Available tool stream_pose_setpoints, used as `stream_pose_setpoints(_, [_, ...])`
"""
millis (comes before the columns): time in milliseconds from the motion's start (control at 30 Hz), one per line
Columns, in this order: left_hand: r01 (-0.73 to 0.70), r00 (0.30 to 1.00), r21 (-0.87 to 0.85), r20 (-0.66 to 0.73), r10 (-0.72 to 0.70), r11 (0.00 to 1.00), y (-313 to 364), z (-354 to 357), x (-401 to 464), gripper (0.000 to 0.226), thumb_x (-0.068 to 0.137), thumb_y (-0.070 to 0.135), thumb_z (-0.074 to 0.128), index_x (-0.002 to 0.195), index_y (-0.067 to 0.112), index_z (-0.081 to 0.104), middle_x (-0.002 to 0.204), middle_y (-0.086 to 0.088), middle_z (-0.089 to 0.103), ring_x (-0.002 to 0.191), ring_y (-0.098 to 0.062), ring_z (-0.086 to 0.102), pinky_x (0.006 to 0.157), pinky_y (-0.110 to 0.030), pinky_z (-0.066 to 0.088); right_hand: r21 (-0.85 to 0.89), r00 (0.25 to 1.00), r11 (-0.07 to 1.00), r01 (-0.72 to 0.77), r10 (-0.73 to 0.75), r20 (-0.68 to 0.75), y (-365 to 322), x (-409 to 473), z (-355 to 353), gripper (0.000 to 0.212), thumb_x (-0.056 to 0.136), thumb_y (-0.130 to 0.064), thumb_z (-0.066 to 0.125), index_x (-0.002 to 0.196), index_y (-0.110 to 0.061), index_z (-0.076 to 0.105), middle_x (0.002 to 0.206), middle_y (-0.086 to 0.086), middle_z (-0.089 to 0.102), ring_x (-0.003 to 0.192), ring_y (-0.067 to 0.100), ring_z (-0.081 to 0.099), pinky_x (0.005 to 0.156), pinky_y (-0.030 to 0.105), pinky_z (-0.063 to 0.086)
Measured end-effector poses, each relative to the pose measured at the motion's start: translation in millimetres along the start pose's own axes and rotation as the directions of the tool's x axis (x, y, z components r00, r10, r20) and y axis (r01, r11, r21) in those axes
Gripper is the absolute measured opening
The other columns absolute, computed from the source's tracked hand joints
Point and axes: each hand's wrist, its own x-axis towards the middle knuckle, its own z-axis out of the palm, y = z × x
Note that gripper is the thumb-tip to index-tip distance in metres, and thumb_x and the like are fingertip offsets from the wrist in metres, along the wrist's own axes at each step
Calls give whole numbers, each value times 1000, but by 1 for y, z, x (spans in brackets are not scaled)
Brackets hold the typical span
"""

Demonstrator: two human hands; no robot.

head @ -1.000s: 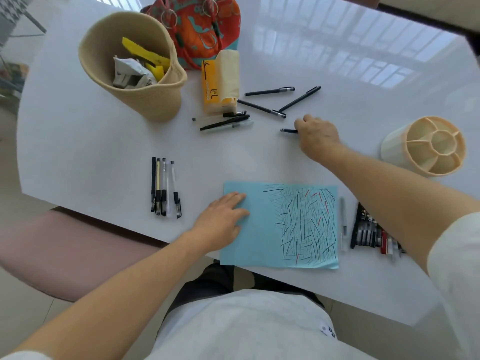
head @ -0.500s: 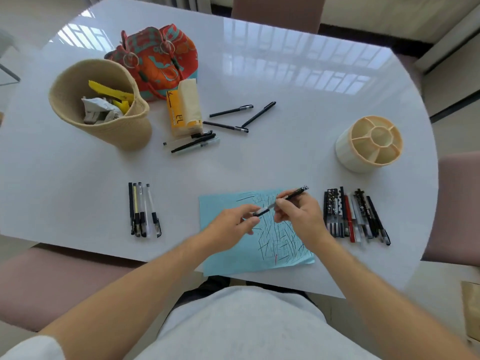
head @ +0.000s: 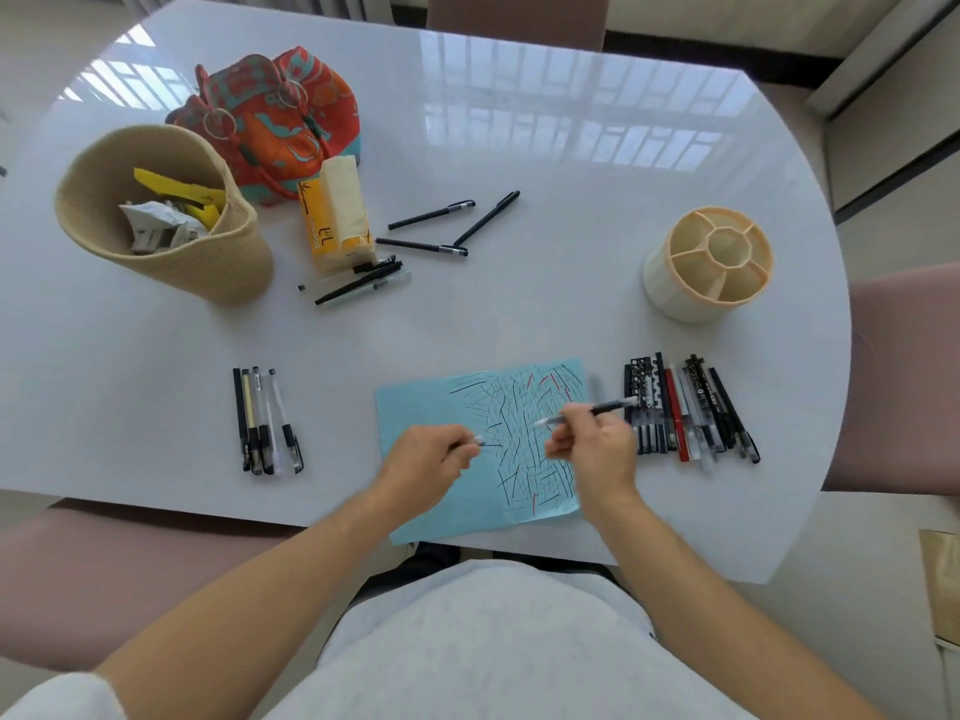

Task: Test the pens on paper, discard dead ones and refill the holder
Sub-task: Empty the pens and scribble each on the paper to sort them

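Note:
My right hand [head: 595,449] holds a black pen [head: 605,409] above the blue paper [head: 415,413], which is covered in black and red scribbles. My left hand [head: 426,459] pinches the pen's clear cap [head: 475,440], pulled apart from the pen. Right of the paper lies a pile of several pens [head: 685,407]. A row of several pens [head: 265,420] lies to the left. More pens [head: 447,226] are scattered at the back. The cream divided holder [head: 709,265] stands at the right with nothing in it.
A woven basket [head: 171,252] with crumpled paper and yellow scraps stands at the back left. Behind it sit an orange patterned bag [head: 280,122] and a tissue pack [head: 337,215]. Pink chairs surround the white table [head: 519,122].
My right hand brought a pen from the back of the table to the paper. Both hands pulled the cap off; they have now moved apart, cap left, pen right.

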Motion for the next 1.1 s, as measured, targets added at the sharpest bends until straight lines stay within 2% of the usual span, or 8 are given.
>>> stream_pose_setpoints(67, [33,998,88,-59,-28,996,-23,-8,-11,11,95,32,61,89,26,69,73,12,68,65,-4,63,69,-28,52,-1,999,1000,31,-31,-38,-9,15,-18,22,99,-10,62,85,2,72,68,13,70,55,21,66,54,32,61])
stream_pose_setpoints(167, [-45,992,182,-108,66,982,-43,-10,-20,11,94,32,63,91,25,70,85,14,69,76,-8,59,68,-27,45,-111,993,992,63,-51,103,-8,23,-27,12,99,-8,64,95,-1,74,83,13,78,68,23,72,62,34,63])
stream_pose_setpoints(300, [-142,984,236,-73,163,961,-42,4,-16,10,93,31,65,91,24,71,124,10,64,116,-10,54,90,-27,48,-254,955,955,155,-80,284,19,12,-4,20,94,0,65,91,-16,78,84,8,79,72,26,73,71,45,63])
stream_pose_setpoints(367, [-167,981,267,-54,188,949,-45,10,-15,12,93,31,65,91,22,72,130,5,61,125,-15,50,97,-28,45,-366,940,903,226,-104,325,34,7,4,23,91,-6,67,85,-26,77,80,5,77,71,27,73,71,48,63])
stream_pose_setpoints(533, [-166,981,268,-57,188,949,-48,13,-13,15,93,31,64,90,19,72,132,4,59,128,-16,48,101,-31,44,-556,897,729,399,-184,403,54,-3,9,4,87,-25,69,89,-27,71,76,-14,72,68,7,69,71,37,58])
stream_pose_setpoints(833, [-153,985,266,-37,169,952,-49,13,-13,17,93,33,63,90,19,72,132,7,58,128,-13,46,102,-32,44,-636,837,549,542,-290,463,57,-10,10,9,89,-25,72,97,-28,73,82,-15,74,71,6,67,74,29,56])
stream_pose_setpoints(1000, [-146,987,258,-29,159,955,-51,14,-13,17,94,33,62,90,20,72,134,9,56,128,-11,45,102,-30,43,-664,896,604,441,-254,364,58,-5,2,11,80,-32,64,86,-27,70,72,-14,70,65,8,64,69,32,56])
stream_pose_setpoints(1100, [-141,988,258,-30,154,956,-51,14,-13,18,94,35,61,91,21,72,134,10,56,128,-10,45,103,-30,43,-583,922,723,370,-210,325,56,-5,-7,5,81,-28,65,82,-26,70,70,-12,70,63,8,66,64,33,57])
